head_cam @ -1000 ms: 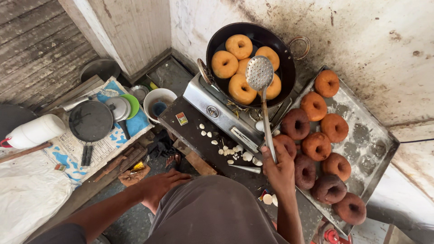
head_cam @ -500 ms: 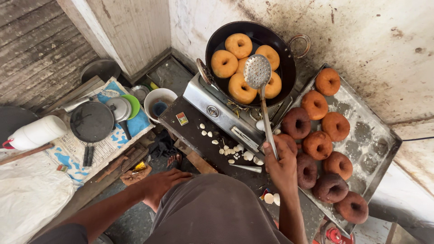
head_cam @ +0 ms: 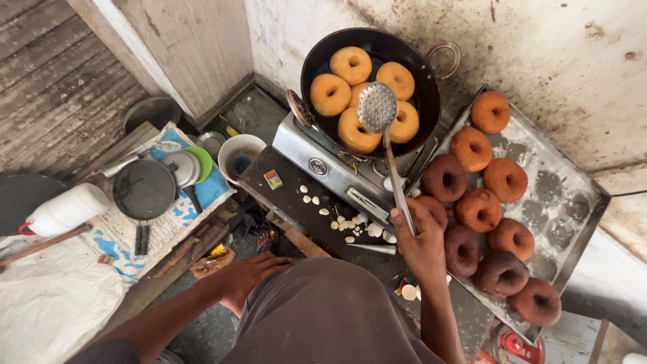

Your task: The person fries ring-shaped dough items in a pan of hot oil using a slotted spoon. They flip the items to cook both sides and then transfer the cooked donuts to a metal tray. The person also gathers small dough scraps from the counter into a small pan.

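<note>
Perforated steel skimmer (head_cam: 377, 108) over round golden doughnuts (head_cam: 367, 91).

Bare forearms and hands (head_cam: 423, 246), no sleeves in view; loose grey-brown cloth over the lap

My right hand (head_cam: 424, 246) hides the end of the skimmer (head_cam: 377, 108) handle. Below my wrist, my shirt (head_cam: 330, 317) covers part of the counter (head_cam: 296, 202), and the picture's bottom edge cuts off a red object (head_cam: 515, 347).
</note>
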